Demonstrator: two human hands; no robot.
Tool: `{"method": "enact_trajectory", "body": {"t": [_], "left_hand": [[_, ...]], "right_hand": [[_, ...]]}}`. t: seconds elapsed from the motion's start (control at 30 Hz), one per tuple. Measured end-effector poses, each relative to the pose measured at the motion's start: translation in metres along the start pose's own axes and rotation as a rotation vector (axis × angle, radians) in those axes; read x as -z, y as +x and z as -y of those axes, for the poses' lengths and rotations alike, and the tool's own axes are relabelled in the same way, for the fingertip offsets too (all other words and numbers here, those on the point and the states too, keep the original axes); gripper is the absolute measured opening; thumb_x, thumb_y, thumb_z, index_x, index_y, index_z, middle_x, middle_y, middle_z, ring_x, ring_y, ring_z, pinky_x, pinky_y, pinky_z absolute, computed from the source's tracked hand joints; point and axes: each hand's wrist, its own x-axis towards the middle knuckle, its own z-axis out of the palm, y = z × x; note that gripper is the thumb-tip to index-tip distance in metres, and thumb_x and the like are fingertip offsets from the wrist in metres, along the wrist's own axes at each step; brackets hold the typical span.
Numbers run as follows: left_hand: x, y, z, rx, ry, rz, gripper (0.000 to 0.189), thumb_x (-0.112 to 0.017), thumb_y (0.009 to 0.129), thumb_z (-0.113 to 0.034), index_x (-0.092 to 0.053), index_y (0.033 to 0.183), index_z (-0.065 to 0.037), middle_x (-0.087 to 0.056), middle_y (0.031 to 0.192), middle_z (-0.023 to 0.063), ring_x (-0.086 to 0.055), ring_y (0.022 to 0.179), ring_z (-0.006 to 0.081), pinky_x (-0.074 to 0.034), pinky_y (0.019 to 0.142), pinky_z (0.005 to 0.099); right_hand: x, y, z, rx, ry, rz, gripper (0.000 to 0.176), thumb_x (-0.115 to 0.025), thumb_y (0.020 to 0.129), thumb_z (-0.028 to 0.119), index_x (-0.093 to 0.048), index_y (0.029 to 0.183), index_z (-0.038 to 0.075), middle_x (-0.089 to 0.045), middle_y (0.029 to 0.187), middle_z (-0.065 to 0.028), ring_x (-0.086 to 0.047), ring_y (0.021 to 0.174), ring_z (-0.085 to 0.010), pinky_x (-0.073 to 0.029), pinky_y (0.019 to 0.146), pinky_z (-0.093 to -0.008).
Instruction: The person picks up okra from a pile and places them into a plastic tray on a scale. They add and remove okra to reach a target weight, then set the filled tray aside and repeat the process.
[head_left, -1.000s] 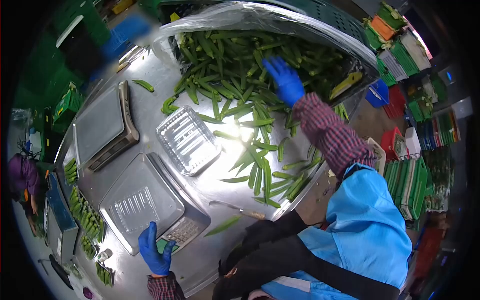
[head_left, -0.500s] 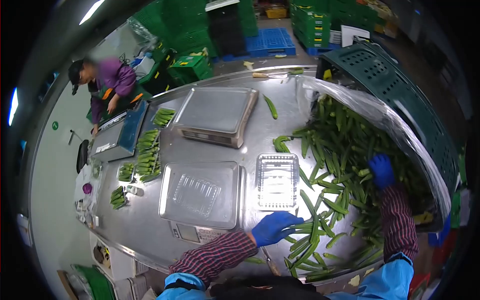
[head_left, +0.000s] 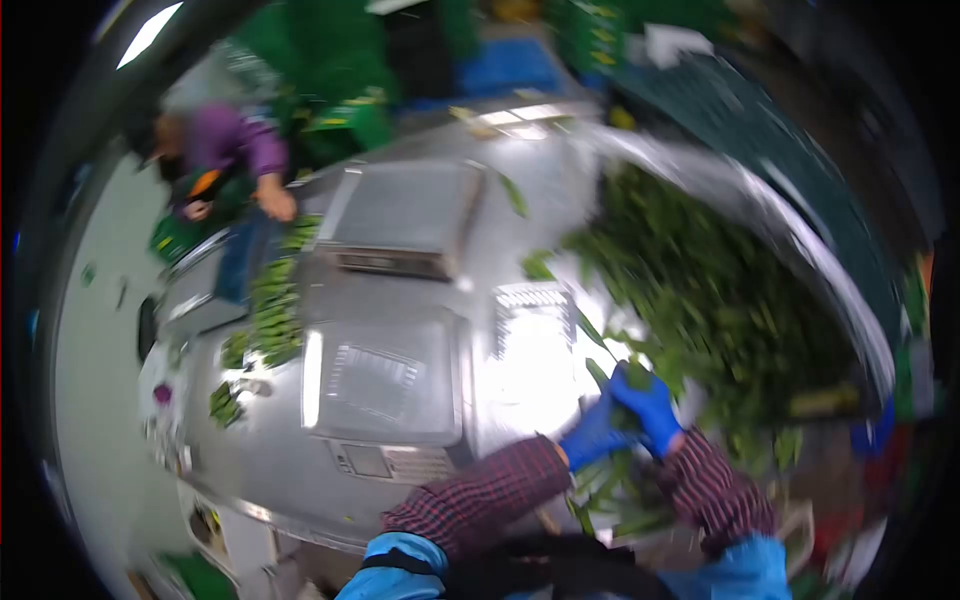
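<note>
My gloved left hand [head_left: 595, 434] and my gloved right hand [head_left: 650, 408] meet over the near part of the steel table. Green okra pods [head_left: 637, 376] show between their fingers, and both hands look closed on them, though motion blurs the detail. Loose okra lies under and around my hands. To their right spreads a large heap of okra [head_left: 720, 290], spilling from a plastic-lined crate [head_left: 760, 130]. Just left of the hands, a clear plastic tray [head_left: 535, 298] rests on the table in bright glare.
A weighing scale [head_left: 450, 375] with another clear tray [head_left: 375, 378] on it stands to the left. Behind it is a second scale [head_left: 400, 205]. Farther left are packed okra trays [head_left: 275, 315], a blue-grey machine [head_left: 215, 270] and a co-worker [head_left: 215, 140] in purple sleeves.
My right hand has come left and nearer from the heap to join my left hand, which has moved slightly right. The view has shifted and blurred. The co-worker's arm now reaches toward the packed trays.
</note>
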Motion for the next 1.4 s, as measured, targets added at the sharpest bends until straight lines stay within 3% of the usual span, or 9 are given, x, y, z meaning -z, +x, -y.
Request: {"method": "enact_trajectory", "body": {"t": [0.1, 0.23, 0.4, 0.47, 0.57, 0.77, 0.97, 1.1, 1.4], "left_hand": [[0.005, -0.026, -0.007, 0.160, 0.104, -0.085, 0.095, -0.085, 0.062, -0.008, -0.026, 0.136, -0.004, -0.044, 0.129, 0.0134, -0.044, 0.122, 0.0241, -0.040, 0.102, 0.0362], [0.006, -0.060, 0.000, 0.416, 0.020, -0.091, 0.101, -0.071, 0.067, 0.008, -0.010, 0.146, -0.006, -0.042, 0.132, 0.0138, -0.047, 0.120, 0.0242, -0.044, 0.098, 0.0360], [0.009, -0.099, 0.000, 0.655, -0.174, 0.016, 0.088, -0.068, 0.073, 0.002, -0.019, 0.146, -0.007, -0.054, 0.112, 0.0091, -0.057, 0.102, 0.0210, -0.050, 0.088, 0.0334], [0.012, -0.111, 0.007, 0.644, -0.198, 0.047, 0.090, -0.068, 0.074, 0.002, -0.017, 0.147, -0.008, -0.055, 0.109, 0.0088, -0.058, 0.098, 0.0208, -0.050, 0.087, 0.0331], [0.010, -0.117, 0.007, 0.621, -0.232, 0.096, 0.090, -0.067, 0.074, 0.002, -0.016, 0.148, -0.008, -0.057, 0.103, 0.0080, -0.059, 0.093, 0.0201, -0.050, 0.084, 0.0324], [0.004, -0.101, -0.004, 0.646, -0.244, 0.037, 0.083, -0.068, 0.075, 0.003, -0.025, 0.145, -0.005, -0.059, 0.094, 0.0059, -0.059, 0.085, 0.0168, -0.050, 0.076, 0.0300], [0.022, -0.072, -0.012, 0.490, -0.068, 0.020, 0.073, -0.069, 0.077, 0.001, -0.032, 0.140, -0.004, -0.059, 0.095, 0.0045, -0.059, 0.084, 0.0136, -0.050, 0.074, 0.0267], [0.025, -0.056, -0.021, 0.443, -0.175, -0.044, 0.063, -0.069, 0.077, 0.000, -0.038, 0.132, -0.003, -0.059, 0.097, 0.0043, -0.059, 0.088, 0.0143, -0.050, 0.077, 0.0280], [0.012, -0.045, -0.019, 0.371, -0.101, 0.061, 0.078, -0.069, 0.078, -0.004, -0.027, 0.144, -0.007, -0.054, 0.113, 0.0032, -0.053, 0.105, 0.0121, -0.043, 0.094, 0.0287]], "right_hand": [[-0.009, -0.019, -0.020, -0.152, 0.235, 0.083, 0.026, -0.065, 0.085, 0.015, -0.061, 0.107, 0.002, -0.063, 0.093, -0.0024, -0.059, 0.080, -0.0107, -0.049, 0.072, -0.0250], [-0.014, -0.050, -0.052, -0.189, 0.141, 0.004, 0.042, -0.068, 0.084, 0.026, -0.056, 0.116, 0.001, -0.061, 0.101, -0.0063, -0.057, 0.094, -0.0146, -0.047, 0.083, -0.0292], [0.056, -0.020, -0.037, 0.197, -0.698, 0.096, 0.061, -0.071, 0.076, 0.046, -0.057, 0.120, 0.005, -0.053, 0.116, -0.0156, -0.052, 0.108, -0.0291, -0.040, 0.094, -0.0396], [0.097, 0.022, 0.034, 0.769, -1.504, -0.158, 0.058, -0.075, 0.066, 0.031, -0.058, 0.116, 0.007, -0.053, 0.120, -0.0161, -0.050, 0.113, -0.0335, -0.039, 0.097, -0.0446], [0.153, 0.067, 0.082, 0.831, -2.065, -0.468, 0.058, -0.061, 0.071, 0.009, -0.048, 0.127, 0.011, -0.049, 0.127, -0.0132, -0.048, 0.116, -0.0333, -0.035, 0.099, -0.0474], [0.186, 0.114, 0.086, 0.768, -2.423, -0.408, 0.027, -0.052, 0.080, 0.013, -0.058, 0.106, 0.010, -0.058, 0.099, -0.0080, -0.057, 0.090, -0.0240, -0.040, 0.079, -0.0392], [0.180, 0.116, 0.091, 0.471, -2.498, -0.088, 0.018, -0.051, 0.079, 0.013, -0.061, 0.094, 0.011, -0.061, 0.091, -0.0100, -0.058, 0.086, -0.0244, -0.040, 0.084, -0.0395], [0.175, 0.120, 0.108, 0.779, -2.203, -0.106, 0.017, -0.058, 0.074, 0.010, -0.061, 0.091, 0.007, -0.061, 0.092, -0.0140, -0.060, 0.086, -0.0295, -0.046, 0.076, -0.0406], [0.175, 0.187, 0.101, 0.825, -1.685, -0.469, 0.076, -0.080, 0.061, 0.015, -0.047, 0.128, 0.004, -0.052, 0.125, -0.0200, -0.050, 0.114, -0.0363, -0.042, 0.097, -0.0409]]}}
